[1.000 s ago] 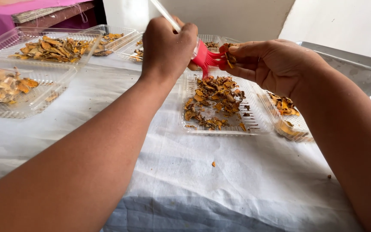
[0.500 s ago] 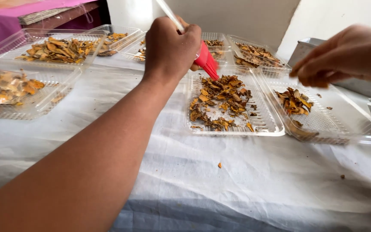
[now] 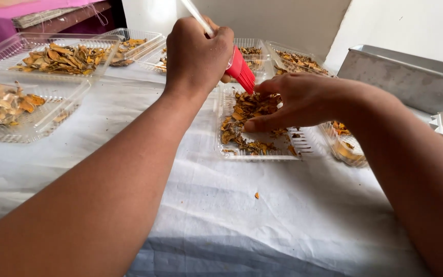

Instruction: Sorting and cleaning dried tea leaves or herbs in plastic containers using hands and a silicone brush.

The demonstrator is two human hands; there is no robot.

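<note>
A left hand (image 3: 197, 54) closes its grip around a pastry brush (image 3: 232, 56) above a clear plastic tray (image 3: 262, 154) of dried orange peel pieces (image 3: 247, 115). The brush's long axis slants from its white handle, upper left, down to red bristles pointing lower right. The right hand (image 3: 303, 100) lies on the pieces, fingers spread, apparently holding nothing. More trays (image 3: 37, 120) sit on the white-clothed surface (image 3: 262, 220).

Home food-prep table: white cloth (image 3: 262, 231), clear trays (image 3: 37, 120) of dried slices (image 3: 65, 55).
</note>
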